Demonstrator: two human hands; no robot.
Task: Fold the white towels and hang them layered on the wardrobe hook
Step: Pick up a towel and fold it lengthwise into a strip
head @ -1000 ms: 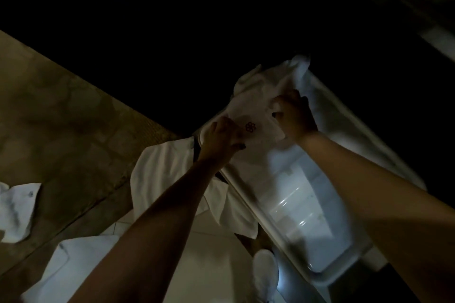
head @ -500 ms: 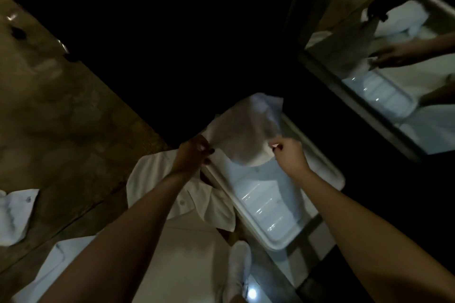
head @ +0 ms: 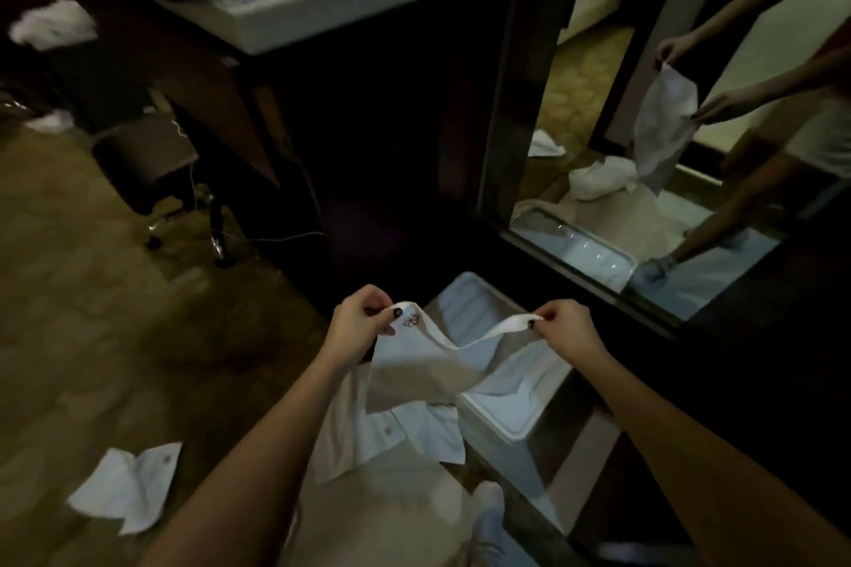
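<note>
A small white towel (head: 414, 375) with a red embroidered mark hangs spread between my hands, above a white plastic bin (head: 515, 424) on the floor. My left hand (head: 361, 322) pinches its top left corner beside the mark. Its top right corner is pinched by my right hand (head: 564, 327), and the top edge sags between them. Another white towel (head: 126, 486) lies crumpled on the floor at the lower left. No wardrobe hook is visible in this dim view.
A mirror (head: 644, 115) on the dark wardrobe at right reflects me, the towel and the bin. A dark desk (head: 216, 74) with a white tray (head: 317, 5) stands at the back left, with a stool (head: 147, 157) and cables beside it. More white cloth (head: 53, 23) lies far left.
The towel has been lifted out of the bin and stretched wide between my hands. The view has tilted up, bringing the desk, stool and mirror into sight.
</note>
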